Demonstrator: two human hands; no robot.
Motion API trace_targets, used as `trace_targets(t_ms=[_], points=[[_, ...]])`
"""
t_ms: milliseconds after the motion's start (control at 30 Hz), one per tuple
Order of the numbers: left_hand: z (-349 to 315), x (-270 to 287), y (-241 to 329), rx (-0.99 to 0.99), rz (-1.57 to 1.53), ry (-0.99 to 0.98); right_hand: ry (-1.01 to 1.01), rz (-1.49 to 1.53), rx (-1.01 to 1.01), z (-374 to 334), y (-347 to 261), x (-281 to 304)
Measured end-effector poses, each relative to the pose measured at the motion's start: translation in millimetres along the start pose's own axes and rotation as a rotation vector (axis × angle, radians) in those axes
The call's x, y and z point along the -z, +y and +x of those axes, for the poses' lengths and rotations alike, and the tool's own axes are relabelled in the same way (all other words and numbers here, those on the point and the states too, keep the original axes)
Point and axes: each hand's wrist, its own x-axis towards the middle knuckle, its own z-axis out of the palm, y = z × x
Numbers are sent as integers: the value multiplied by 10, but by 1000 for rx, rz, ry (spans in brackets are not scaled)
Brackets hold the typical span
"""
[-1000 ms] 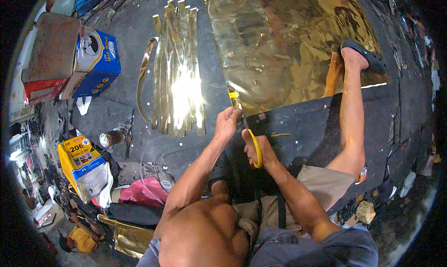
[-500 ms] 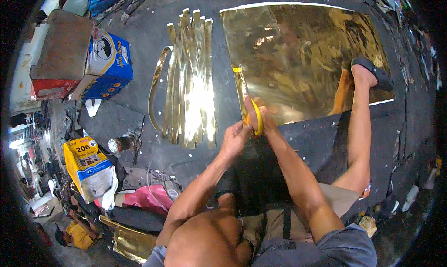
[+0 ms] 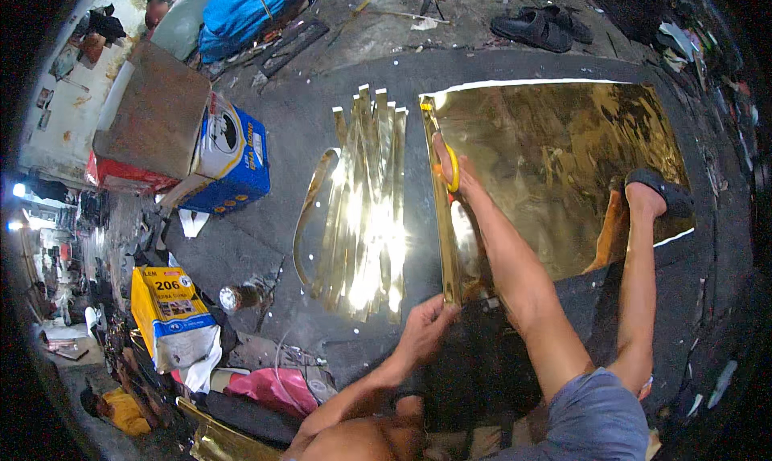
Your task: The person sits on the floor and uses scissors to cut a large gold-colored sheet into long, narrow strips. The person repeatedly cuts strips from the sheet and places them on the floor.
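A shiny gold sheet (image 3: 555, 155) lies flat on a dark mat. My right hand (image 3: 452, 172) is closed around yellow-handled scissors (image 3: 456, 170) at the sheet's left edge, close to its far corner. The blades are hard to make out; a small yellow patch shows at that corner. Along this edge runs a narrow gold strip (image 3: 447, 252), with a gap between it and the sheet at the near end. My left hand (image 3: 426, 324) pinches the strip's near end. Left of it lie several loose gold strips (image 3: 362, 212), bunched together, one of them curled.
My foot in a black sandal (image 3: 658, 192) rests on the sheet's right side. A blue and white carton (image 3: 237, 159), a yellow package (image 3: 169, 300) and a small cylinder (image 3: 235, 298) stand at left. Black sandals (image 3: 539, 28) lie at the far side.
My right hand has moved away from me along the sheet's left edge with the scissors. My left hand, earlier beside it, now holds the strip's near end. The view has shifted.
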Motion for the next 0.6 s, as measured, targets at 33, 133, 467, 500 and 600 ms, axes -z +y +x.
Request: trace_targets(t_ms=[33, 133, 467, 500, 600], points=[[-31, -9, 42, -14, -15, 7, -12, 22, -4, 122, -59, 34], [-100, -3, 93, -45, 1, 27, -57, 74, -6, 403, -234, 70], [-294, 97, 308, 74, -56, -11, -119, 157, -41, 682, -401, 162], [-339, 113, 355, 72, -79, -8, -125, 162, -43, 679, -405, 144], [-299, 189, -60, 30, -60, 87, -131, 173, -43, 667, -429, 128]])
